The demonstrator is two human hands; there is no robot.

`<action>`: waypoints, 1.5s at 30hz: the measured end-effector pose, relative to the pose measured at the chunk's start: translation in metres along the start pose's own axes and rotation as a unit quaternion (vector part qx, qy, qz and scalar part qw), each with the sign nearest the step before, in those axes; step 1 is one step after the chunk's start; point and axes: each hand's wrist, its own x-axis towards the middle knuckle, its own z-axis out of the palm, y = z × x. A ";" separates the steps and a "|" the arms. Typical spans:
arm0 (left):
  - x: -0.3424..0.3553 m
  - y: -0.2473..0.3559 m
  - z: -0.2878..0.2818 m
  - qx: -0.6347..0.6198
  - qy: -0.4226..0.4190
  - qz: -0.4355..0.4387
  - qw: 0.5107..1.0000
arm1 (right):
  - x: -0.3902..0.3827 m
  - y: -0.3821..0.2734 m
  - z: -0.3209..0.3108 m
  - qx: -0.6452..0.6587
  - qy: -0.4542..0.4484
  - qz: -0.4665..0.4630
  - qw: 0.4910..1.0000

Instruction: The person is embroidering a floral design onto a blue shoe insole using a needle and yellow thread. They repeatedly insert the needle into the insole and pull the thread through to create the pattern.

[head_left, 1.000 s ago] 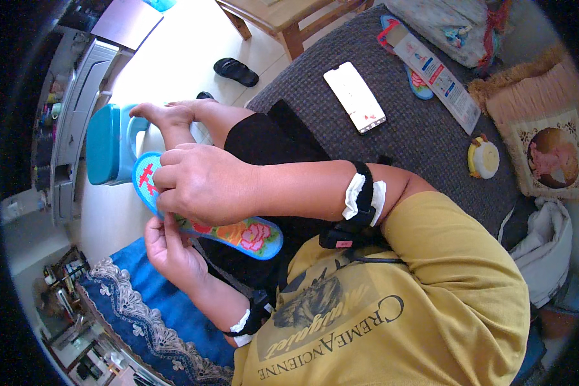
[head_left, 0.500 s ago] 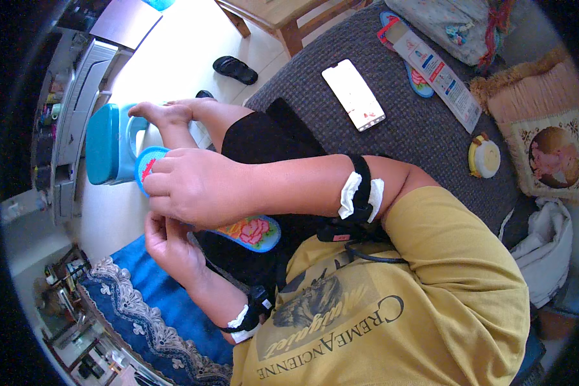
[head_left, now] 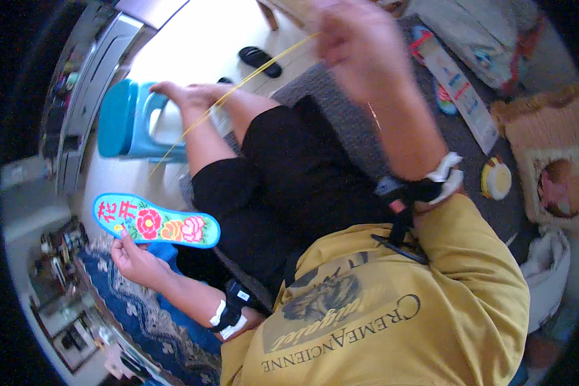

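Note:
My left hand (head_left: pixel 135 260) grips the lower edge of an insole (head_left: pixel 174 228) with a blue rim, red stitched characters and red, orange and pink flowers. My right hand (head_left: pixel 360 51) is raised high at the upper right, blurred, with its fingers closed on a taut yellow thread (head_left: pixel 251 75). The thread slants down toward the insole; its lower end is hard to make out. Whether a needle is in my right hand is too blurred to tell.
My bare legs stretch toward a teal plastic stool (head_left: pixel 116 119). Sandals (head_left: pixel 260 62) lie on the floor. On the grey seat are a long package (head_left: pixel 460 96), a second insole (head_left: pixel 445 100) and a round yellow-and-white object (head_left: pixel 495 179), beside a cushion (head_left: pixel 540 135). Blue lace-edged fabric (head_left: pixel 128 302) is at lower left.
My right hand has swung from over the insole to the upper right, drawing out the yellow thread. My left hand and the insole have moved lower and leftward, uncovering the insole's face.

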 end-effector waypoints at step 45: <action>-0.081 0.102 0.050 -0.386 -0.280 0.007 0.879 | -0.069 -0.006 0.125 -0.410 -0.285 -0.340 0.797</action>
